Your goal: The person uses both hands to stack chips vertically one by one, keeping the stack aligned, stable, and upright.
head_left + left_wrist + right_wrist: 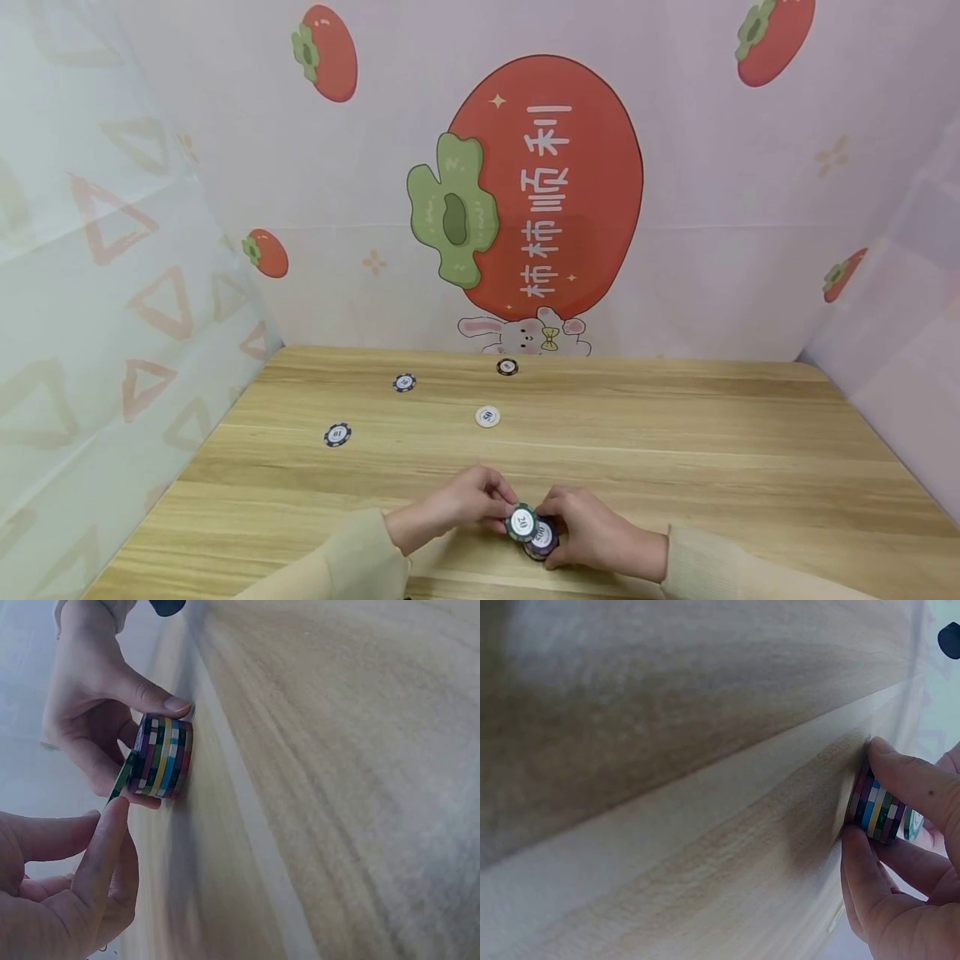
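Note:
My left hand (471, 498) pinches a green poker chip (522, 522) marked 20 between thumb and fingers. The green chip is tilted at the top edge of a stack of poker chips (542, 540), overlapping the purple chip marked 500 on top. Around the sides of that stack my right hand (592, 529) curls thumb and fingers, and the stack stands on the wooden table. In the left wrist view the stack (161, 757) shows several layers in purple, green, yellow, blue and red. The right wrist view shows the same stack (876, 806) between thumb and fingers.
Farther back on the table (675, 433) lie loose chips: a white chip (487, 417) marked 50, a black chip (507, 367), and two dark blue chips marked 10, one nearer (337, 434) and one farther (404, 382). A printed curtain (697, 208) hangs behind the table.

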Demonstrator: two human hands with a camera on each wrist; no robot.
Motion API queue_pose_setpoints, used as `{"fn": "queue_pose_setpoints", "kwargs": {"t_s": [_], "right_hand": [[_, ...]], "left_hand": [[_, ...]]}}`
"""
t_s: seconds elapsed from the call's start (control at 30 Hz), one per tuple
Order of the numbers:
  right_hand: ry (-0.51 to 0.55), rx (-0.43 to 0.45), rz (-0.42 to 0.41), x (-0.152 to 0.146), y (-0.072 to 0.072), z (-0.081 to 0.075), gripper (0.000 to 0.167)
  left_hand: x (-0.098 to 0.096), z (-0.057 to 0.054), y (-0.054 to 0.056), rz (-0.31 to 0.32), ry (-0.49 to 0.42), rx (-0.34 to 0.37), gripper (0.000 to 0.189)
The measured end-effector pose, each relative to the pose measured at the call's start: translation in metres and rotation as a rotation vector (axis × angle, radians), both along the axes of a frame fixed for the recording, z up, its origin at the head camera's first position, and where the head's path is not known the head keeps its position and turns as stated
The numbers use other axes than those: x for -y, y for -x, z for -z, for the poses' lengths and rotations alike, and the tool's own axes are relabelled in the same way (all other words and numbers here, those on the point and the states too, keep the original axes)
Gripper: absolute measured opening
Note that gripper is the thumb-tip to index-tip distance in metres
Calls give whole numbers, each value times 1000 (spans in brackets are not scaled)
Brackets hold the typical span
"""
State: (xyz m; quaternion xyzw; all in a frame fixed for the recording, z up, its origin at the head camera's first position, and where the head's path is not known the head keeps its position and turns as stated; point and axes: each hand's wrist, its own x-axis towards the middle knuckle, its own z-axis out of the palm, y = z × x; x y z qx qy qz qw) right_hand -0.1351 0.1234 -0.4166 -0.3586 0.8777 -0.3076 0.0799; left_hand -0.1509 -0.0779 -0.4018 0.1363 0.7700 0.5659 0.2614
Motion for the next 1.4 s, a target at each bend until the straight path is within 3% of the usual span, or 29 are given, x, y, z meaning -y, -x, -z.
{"fn": "queue_pose_setpoints", "kwargs": {"t_s": [0.27,0.67,1.4], "right_hand": [[-8,4,3,-1,0,0,39],[6,18,-5,-2,1,0,38],[1,-4,-10,-1,2,1,40]], "left_hand": [[-7,6,-5,-46,7,17,8],[-16,6,-13,-65,6,7,9],[-21,11,-12,-69,63,-34,6]]}}
